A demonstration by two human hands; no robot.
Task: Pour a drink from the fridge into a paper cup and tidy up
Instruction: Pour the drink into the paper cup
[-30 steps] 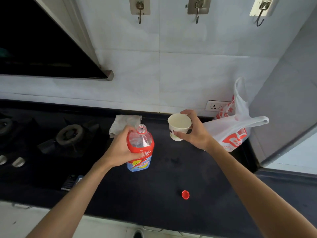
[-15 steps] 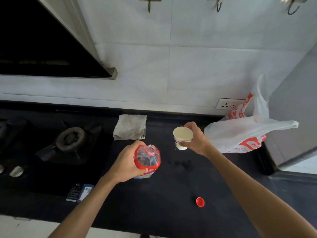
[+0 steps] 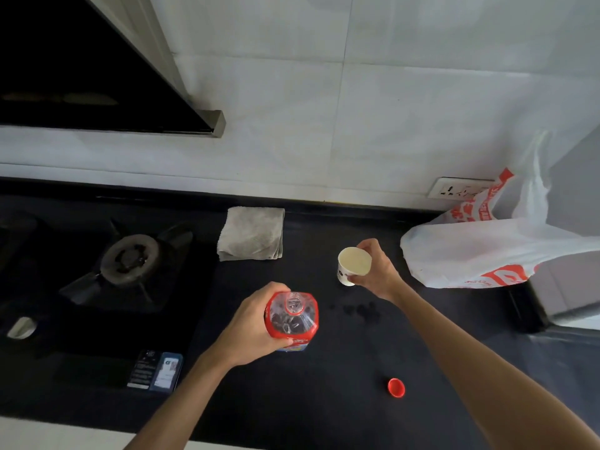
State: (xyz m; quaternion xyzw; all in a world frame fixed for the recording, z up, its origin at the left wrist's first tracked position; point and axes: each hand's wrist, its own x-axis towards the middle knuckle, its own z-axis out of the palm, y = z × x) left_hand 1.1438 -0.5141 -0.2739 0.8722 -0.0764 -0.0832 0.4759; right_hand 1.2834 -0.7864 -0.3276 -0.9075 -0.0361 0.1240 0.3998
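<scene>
Paper cup (image 3: 354,265) gripped by right hand (image 3: 376,271) — left hand (image 3: 251,326) wraps the uncapped bottle (image 3: 292,319).

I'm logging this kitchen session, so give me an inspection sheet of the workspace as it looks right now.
Surface: black countertop, with dark wet-looking spots near the middle.
Job's things: plastic bottle, uncapped, upright; paper cup; whether it holds drink cannot be told; red cap loose on the counter.
Clutter: folded grey cloth; white and red plastic bag; small packets by the gas burner.
Hands: left hand grips the bottle; right hand holds the cup.
Cables: nothing seen.
Surroundings: white tiled wall, wall socket, range hood.
</scene>
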